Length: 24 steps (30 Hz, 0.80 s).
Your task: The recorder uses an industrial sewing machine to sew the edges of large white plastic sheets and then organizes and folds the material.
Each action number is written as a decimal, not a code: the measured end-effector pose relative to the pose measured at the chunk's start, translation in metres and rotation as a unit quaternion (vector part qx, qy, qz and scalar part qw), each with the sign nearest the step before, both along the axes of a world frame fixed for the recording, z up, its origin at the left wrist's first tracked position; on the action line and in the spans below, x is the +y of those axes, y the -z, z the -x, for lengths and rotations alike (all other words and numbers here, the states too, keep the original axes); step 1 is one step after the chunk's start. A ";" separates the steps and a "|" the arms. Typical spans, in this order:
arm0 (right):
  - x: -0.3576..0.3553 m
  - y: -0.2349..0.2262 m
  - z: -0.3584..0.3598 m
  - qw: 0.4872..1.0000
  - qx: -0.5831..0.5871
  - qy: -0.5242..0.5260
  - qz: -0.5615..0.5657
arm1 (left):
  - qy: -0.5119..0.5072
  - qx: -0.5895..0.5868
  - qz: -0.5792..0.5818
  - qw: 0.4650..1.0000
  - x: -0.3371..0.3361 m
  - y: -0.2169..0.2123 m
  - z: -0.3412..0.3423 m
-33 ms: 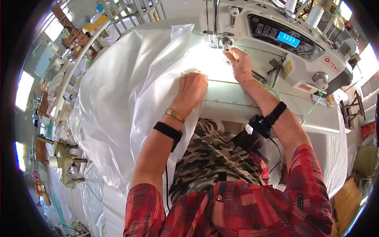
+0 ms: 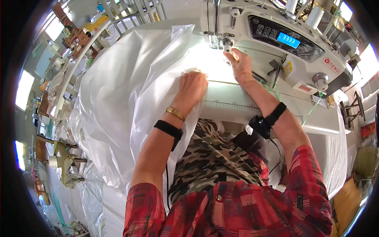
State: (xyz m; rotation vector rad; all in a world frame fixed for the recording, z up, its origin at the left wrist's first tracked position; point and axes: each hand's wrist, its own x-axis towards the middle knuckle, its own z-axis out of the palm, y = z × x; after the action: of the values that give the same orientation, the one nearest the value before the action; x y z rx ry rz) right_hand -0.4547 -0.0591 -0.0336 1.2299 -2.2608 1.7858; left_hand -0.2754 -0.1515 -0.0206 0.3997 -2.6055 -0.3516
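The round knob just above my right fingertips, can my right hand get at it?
Probably yes: your right hand appears just below the round knob, and nothing visible blocks the way.

On the far left, brown boxes (image 2: 77,39) sit on a cluttered pale-edged table (image 2: 68,81). Beyond, toward the middle, stands a grey barred metal frame (image 2: 138,12). A bright window (image 2: 25,90) lights the left side, with a wooden stool (image 2: 41,149) nearer. To the right are a dark wooden stand (image 2: 352,107), an olive seat (image 2: 366,162) and, nearer, a tan sheet (image 2: 346,203).
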 end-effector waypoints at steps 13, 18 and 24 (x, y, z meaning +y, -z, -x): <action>0.049 -0.004 -0.022 0.973 0.223 -0.020 -0.047 | -0.019 0.047 0.027 0.998 -0.037 0.005 0.037; 0.083 -0.007 -0.025 0.881 0.398 0.140 -0.215 | -0.110 0.060 0.021 0.992 -0.049 0.009 0.036; 0.102 -0.009 -0.034 0.868 0.345 0.179 -0.308 | -0.159 0.121 0.007 0.980 -0.051 0.014 0.009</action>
State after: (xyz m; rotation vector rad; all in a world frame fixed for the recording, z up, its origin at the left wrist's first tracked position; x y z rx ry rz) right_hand -0.4207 0.0428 -0.0245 1.1259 -2.3916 0.3741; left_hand -0.2844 -0.2022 -0.0347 0.7113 -2.2605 -0.2527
